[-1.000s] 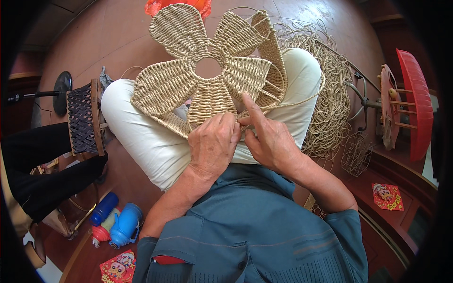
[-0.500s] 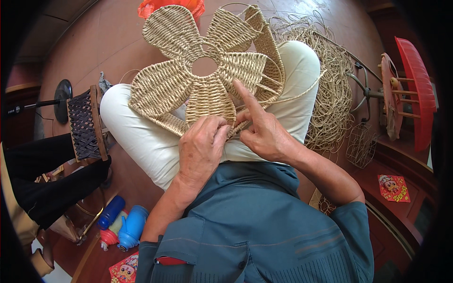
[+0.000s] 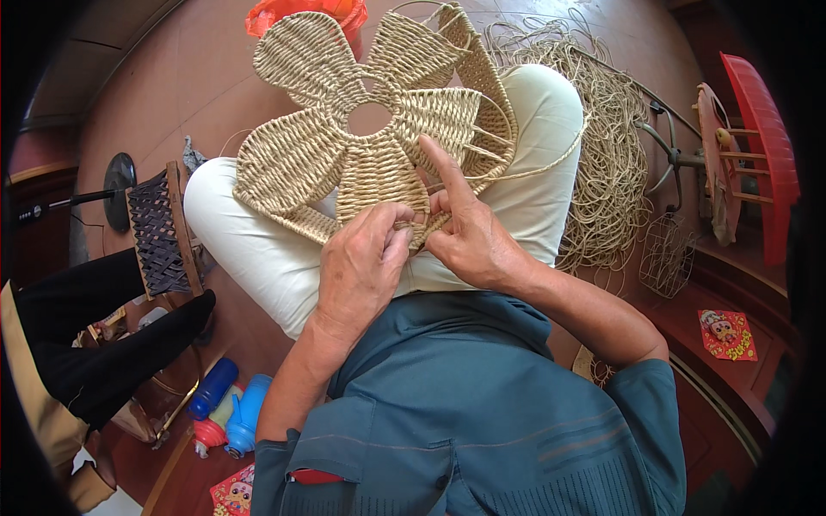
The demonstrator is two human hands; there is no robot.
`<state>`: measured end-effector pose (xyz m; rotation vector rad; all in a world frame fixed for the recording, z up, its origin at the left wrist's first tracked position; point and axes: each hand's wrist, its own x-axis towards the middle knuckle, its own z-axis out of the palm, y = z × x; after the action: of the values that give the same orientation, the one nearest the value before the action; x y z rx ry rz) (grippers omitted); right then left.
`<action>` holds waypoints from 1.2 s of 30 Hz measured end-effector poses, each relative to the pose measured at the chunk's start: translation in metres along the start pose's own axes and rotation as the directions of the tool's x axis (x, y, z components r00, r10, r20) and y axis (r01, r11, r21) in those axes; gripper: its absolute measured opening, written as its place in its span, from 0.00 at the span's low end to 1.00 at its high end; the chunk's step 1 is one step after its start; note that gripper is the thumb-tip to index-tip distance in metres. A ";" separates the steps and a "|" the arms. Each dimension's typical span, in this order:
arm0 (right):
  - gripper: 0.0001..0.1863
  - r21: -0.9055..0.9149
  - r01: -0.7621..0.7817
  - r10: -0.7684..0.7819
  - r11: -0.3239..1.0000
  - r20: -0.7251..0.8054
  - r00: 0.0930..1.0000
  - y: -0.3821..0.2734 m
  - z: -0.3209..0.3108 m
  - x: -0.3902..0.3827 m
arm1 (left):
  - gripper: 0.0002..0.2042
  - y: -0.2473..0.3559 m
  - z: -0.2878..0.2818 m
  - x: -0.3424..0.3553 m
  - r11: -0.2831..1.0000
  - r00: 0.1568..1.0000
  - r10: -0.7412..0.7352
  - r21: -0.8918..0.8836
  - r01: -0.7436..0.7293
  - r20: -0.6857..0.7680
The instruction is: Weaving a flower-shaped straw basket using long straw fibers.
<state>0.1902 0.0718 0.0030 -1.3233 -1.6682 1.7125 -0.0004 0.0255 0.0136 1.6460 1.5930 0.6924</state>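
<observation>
A flower-shaped basket of twisted straw cord (image 3: 288, 159) rests across my lap, with woven petals round an open ring at its centre. My left hand (image 3: 361, 267) is closed at the lower tip of the nearest petal, thumb and fingers pinching a short piece of the straw cord. Just beside it, my right hand (image 3: 473, 241) has its thumb and curled fingers closed on the basket's near rim. Its index finger stretches up against the right petal. Loops of loose cord (image 3: 551, 169) stick out from that petal to the right. The pinching fingertips partly hide the cord.
A big tangled heap of straw cord (image 3: 607, 163) lies on the floor at right, near a red plastic stool (image 3: 757, 159). An orange-red bag-lined bucket (image 3: 348, 17) stands beyond the basket. At left are a strap-woven seat (image 3: 159, 232), another person's dark-trousered leg (image 3: 129, 340) and a blue flask (image 3: 248, 413).
My left fingers have shifted slightly left and drawn back, so a bit of cord now shows between the hands. My right hand stays almost in place, index finger still extended.
</observation>
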 end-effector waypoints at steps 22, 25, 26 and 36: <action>0.16 -0.463 0.276 -0.379 0.842 -0.143 0.914 0.011 0.006 -0.022 | 0.11 0.030 -0.036 0.002 0.937 0.935 0.345 0.022 -0.348 0.084; 0.09 -0.451 0.230 -0.359 0.862 -0.224 0.906 0.009 0.005 -0.021 | 0.10 0.044 -0.074 -0.004 0.934 0.991 0.114 -0.348 -0.084 0.067; 0.07 -0.456 0.208 -0.364 0.865 -0.286 0.886 0.009 0.005 -0.022 | 0.08 0.043 -0.084 -0.007 0.790 0.993 -0.071 -0.602 0.116 0.097; 0.13 -0.409 0.119 -0.292 0.905 -0.391 0.873 0.016 0.018 -0.021 | 0.09 -0.003 -0.138 0.019 0.430 0.969 -0.174 -0.899 -0.087 -0.177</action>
<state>0.1904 0.0423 -0.0078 -1.4914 -1.8231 0.8977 -0.1104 0.0629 0.0902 0.6819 1.0202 1.4607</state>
